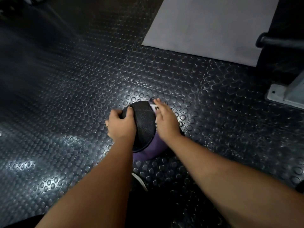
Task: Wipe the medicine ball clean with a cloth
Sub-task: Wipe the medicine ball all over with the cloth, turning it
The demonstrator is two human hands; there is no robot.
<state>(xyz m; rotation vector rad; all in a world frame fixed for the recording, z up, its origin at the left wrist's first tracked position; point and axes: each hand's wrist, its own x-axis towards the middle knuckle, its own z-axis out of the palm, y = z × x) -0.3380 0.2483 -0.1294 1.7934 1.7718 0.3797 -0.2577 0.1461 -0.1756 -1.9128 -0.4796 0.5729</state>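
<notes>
A purple medicine ball (153, 149) with a wide black textured band (144, 124) across its top sits on the studded floor at the centre of the head view. My left hand (120, 126) grips the band's left edge, thumb on top and fingers curled under. On the ball's right side my right hand (166, 120) lies with straight fingers. It presses a pale cloth (153, 106), of which only a small piece shows by the fingertips. Most of the ball's far and right sides are hidden by my hands.
The floor is dark rubber with round studs (82, 79). A grey mat (205, 25) lies at the back right. A metal frame foot (286, 94) and a black bar (279, 41) stand at the right edge. A shoe tip (139, 181) shows below the ball.
</notes>
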